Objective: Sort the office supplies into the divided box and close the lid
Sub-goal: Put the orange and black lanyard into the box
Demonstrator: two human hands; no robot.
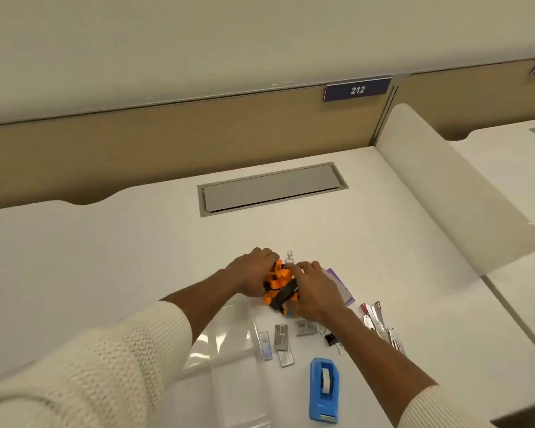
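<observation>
An orange-and-black lanyard bundle (279, 282) is pressed between both hands on the white desk (105, 242). The left hand (251, 273) is cupped against the bundle's left side, fingers curled onto it. The right hand (314, 291) is laid over the bundle's right side, fingers closed on the black strap part. A metal clip (289, 260) is seen sticking out just behind the bundle.

Just right of the bundle, a purple-edged packet (342, 285) is partly covered by the right hand. Nearer the person than the bundle, the clear divided box (229, 341) is seen under the left forearm; whether its lid is open cannot be told. Small grey staple boxes (281, 337) lie just right of the clear box, and a blue tape dispenser (324, 390) sits nearer still. A black binder clip (331, 339) is beside the right forearm, and a cluster of red-and-silver items (377, 319) lies right of that arm, type unclear. Cream knit sleeves (90, 366) are worn on both arms.
</observation>
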